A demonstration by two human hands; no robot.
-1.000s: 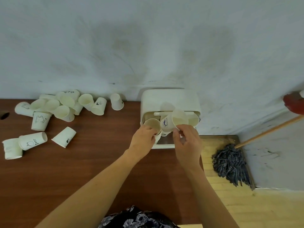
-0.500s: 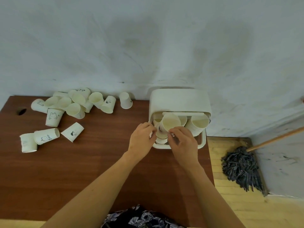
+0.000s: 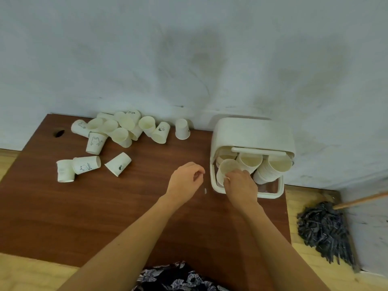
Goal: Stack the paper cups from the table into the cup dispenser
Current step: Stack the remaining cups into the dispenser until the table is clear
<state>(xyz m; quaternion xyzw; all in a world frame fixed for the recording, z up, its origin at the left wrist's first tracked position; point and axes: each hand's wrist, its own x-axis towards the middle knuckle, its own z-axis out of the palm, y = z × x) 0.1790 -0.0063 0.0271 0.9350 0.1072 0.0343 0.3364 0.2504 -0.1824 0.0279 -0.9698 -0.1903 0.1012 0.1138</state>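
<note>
Cream plastic cup dispenser [image 3: 252,133], box-shaped w/ rounded corners, sits at far right of the dark red-brown wood-grain table [image 3: 105,206], against the blotchy pale plaster wall [image 3: 189,49]. Open front shows three slanted stacks of nested off-white paper cups: left stack [image 3: 227,169], middle stack [image 3: 249,160], right stack [image 3: 275,166], mouths facing the camera; a thin cream bar crosses above them.

Right hand [image 3: 240,185]: fingers curled round the lower part of the left stack's front cup, holding it at the dispenser mouth. Left hand [image 3: 184,179]: just left of the dispenser, above the table, fingers loosely bent, holds nothing.

Loose paper cups [image 3: 117,129], approx. a dozen, mostly lying on their sides, some w/ small black cartoon prints, clustered at the far left of the table; one stands inverted [image 3: 182,129] apart, near the wall.

Dark grey string mop [image 3: 323,227] w/ wooden handle lies on the pale plank floor, right side.
</note>
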